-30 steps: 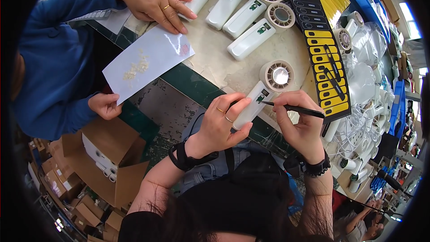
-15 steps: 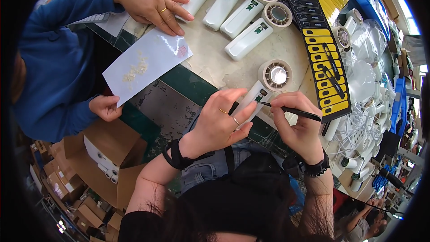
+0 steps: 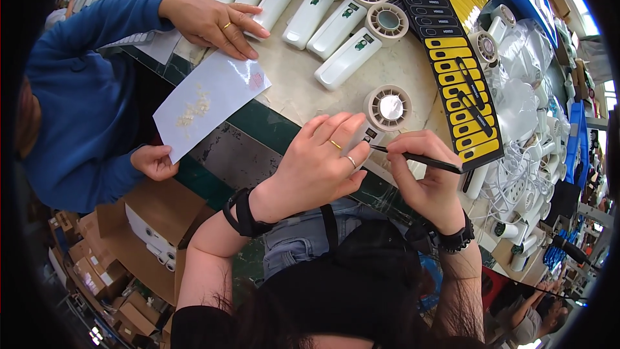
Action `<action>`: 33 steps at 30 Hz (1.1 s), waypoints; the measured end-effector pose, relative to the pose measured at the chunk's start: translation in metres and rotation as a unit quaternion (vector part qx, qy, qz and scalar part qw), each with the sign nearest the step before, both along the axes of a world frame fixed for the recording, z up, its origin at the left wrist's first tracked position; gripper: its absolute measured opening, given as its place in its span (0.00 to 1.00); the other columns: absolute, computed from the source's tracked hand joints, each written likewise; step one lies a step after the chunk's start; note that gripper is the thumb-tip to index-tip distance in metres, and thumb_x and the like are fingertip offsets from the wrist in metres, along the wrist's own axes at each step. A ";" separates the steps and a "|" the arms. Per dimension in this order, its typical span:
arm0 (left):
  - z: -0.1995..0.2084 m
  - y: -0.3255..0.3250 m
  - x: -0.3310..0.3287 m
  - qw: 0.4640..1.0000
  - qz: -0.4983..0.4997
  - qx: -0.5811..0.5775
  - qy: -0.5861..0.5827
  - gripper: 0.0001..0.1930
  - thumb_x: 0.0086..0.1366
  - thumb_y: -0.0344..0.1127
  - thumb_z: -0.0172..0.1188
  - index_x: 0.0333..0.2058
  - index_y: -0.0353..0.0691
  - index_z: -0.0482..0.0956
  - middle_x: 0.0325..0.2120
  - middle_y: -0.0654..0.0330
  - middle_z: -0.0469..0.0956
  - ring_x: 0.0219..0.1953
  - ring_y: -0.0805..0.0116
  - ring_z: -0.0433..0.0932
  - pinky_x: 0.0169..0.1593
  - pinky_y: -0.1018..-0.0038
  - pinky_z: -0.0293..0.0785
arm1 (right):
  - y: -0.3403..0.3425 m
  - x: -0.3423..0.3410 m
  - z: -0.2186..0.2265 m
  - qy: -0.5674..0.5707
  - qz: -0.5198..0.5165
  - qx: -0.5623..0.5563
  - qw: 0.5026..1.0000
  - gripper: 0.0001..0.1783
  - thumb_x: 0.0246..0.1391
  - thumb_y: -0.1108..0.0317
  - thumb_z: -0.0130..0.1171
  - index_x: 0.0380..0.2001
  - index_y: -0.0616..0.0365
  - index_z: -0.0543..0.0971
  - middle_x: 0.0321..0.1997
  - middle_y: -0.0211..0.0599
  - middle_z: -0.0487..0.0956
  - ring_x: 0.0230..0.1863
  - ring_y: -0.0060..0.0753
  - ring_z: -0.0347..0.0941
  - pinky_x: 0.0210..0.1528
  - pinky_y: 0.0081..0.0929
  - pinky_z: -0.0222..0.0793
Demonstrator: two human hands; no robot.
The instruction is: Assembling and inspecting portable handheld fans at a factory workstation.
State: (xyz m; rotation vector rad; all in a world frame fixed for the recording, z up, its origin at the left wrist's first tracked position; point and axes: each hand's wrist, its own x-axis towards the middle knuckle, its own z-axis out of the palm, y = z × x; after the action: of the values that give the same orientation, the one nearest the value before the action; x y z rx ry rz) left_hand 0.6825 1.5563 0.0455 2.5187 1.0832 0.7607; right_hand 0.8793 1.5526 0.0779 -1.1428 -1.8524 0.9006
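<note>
A white handheld fan (image 3: 391, 107) with a round grilled head lies on the table in front of me. My left hand (image 3: 316, 161) is closed over its handle, hiding most of it; only the part by the small dark green print shows. My right hand (image 3: 427, 178) pinches a pair of black tweezers (image 3: 429, 161). Their tips touch or hover just above the print on the handle, close to my left fingertips; I cannot tell which.
Several matching fans (image 3: 349, 58) stretch in a row along the far side. At right lies a black and yellow sticker sheet (image 3: 462, 90), beside heaped white parts and cables (image 3: 510, 187). A co-worker's hands hold white paper (image 3: 219, 103) with small pale bits. An open carton (image 3: 148, 213) stands lower left.
My left hand has shifted slightly up and right, covering more of the fan's handle. The tweezers stay near the print. The view has moved a little.
</note>
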 end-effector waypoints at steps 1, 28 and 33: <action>-0.001 0.000 -0.001 1.000 -0.002 0.002 -0.002 0.23 0.43 0.37 0.67 0.40 0.40 0.72 0.50 0.50 0.67 0.50 0.52 0.68 0.51 0.61 0.67 | 0.000 0.002 -0.001 0.024 -0.012 -0.012 1.000 0.08 0.45 0.85 0.56 0.30 0.64 0.76 0.33 0.40 0.77 0.33 0.28 0.75 0.37 0.20 0.72; -0.064 -0.033 0.001 0.972 0.098 -0.014 -0.215 0.27 0.48 0.37 0.62 0.47 0.37 0.64 0.39 0.48 0.74 0.37 0.54 0.75 0.41 0.64 0.72 | 0.006 0.008 -0.009 -0.019 0.044 0.018 0.999 0.10 0.41 0.84 0.59 0.28 0.59 0.76 0.32 0.39 0.80 0.30 0.30 0.77 0.32 0.21 0.72; -0.065 -0.032 0.002 0.973 0.102 -0.006 -0.207 0.26 0.49 0.39 0.61 0.46 0.38 0.64 0.39 0.49 0.74 0.36 0.54 0.76 0.40 0.65 0.72 | 0.008 0.010 -0.012 -0.017 0.070 0.040 0.997 0.13 0.37 0.85 0.60 0.29 0.59 0.78 0.33 0.38 0.79 0.29 0.32 0.77 0.29 0.22 0.72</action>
State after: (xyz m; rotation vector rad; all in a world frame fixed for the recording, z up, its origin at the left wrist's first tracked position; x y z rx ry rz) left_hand 0.6846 1.5240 -0.0197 2.1185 1.1925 1.2604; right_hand 0.8889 1.5607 0.0664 -0.9950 -1.9970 0.8807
